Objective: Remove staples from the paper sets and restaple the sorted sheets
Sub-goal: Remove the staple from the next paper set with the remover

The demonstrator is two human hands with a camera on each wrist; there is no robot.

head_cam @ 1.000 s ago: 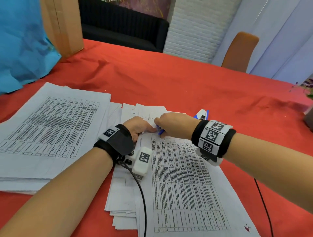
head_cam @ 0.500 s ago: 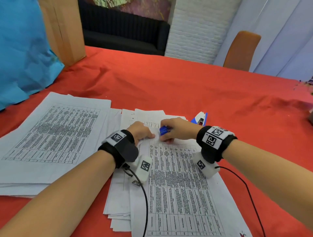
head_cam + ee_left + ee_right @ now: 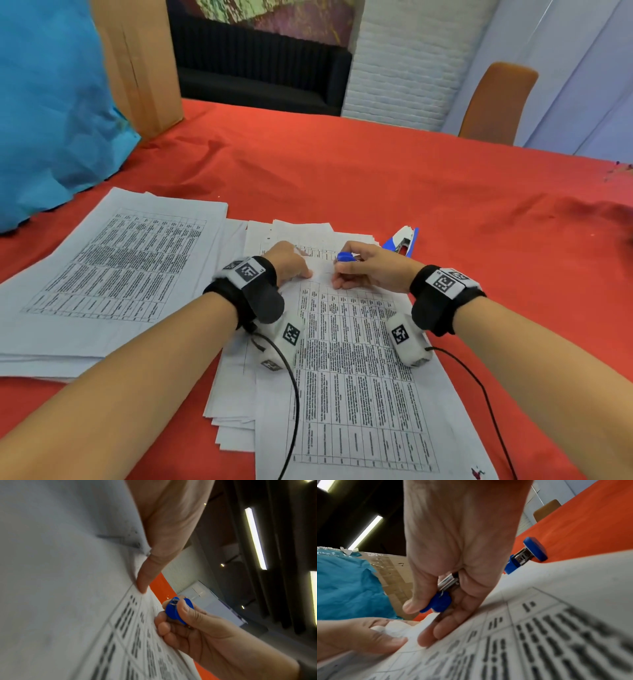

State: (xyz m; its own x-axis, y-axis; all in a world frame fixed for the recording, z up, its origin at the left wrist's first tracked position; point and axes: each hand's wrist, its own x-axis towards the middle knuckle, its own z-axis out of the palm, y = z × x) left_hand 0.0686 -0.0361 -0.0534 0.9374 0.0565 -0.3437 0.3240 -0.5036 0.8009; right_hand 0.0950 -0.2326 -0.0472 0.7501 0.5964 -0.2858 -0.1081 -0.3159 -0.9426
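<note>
A printed paper set (image 3: 352, 370) lies on top of a fanned pile in front of me. My left hand (image 3: 293, 265) rests on its top left corner, and the thumb (image 3: 142, 585) presses the sheet. In the right wrist view that hand (image 3: 368, 635) pinches a lifted bit of paper. My right hand (image 3: 342, 270) grips a small blue staple remover (image 3: 343, 256) between thumb and fingers, just above the top edge of the set. The remover's metal jaws (image 3: 448, 581) show under the palm. A blue and white stapler (image 3: 401, 240) lies on the cloth behind my right hand.
A second thick stack of printed sheets (image 3: 113, 274) lies to the left on the red tablecloth (image 3: 376, 178). A blue bag (image 3: 51, 102) and a cardboard box (image 3: 144, 68) stand at the far left. An orange chair (image 3: 496, 102) is at the far right. Wrist cables trail over the papers.
My right hand has drawn back to the right and turned, lifting the staple remover off the paper's top corner. My left hand stays on the corner.
</note>
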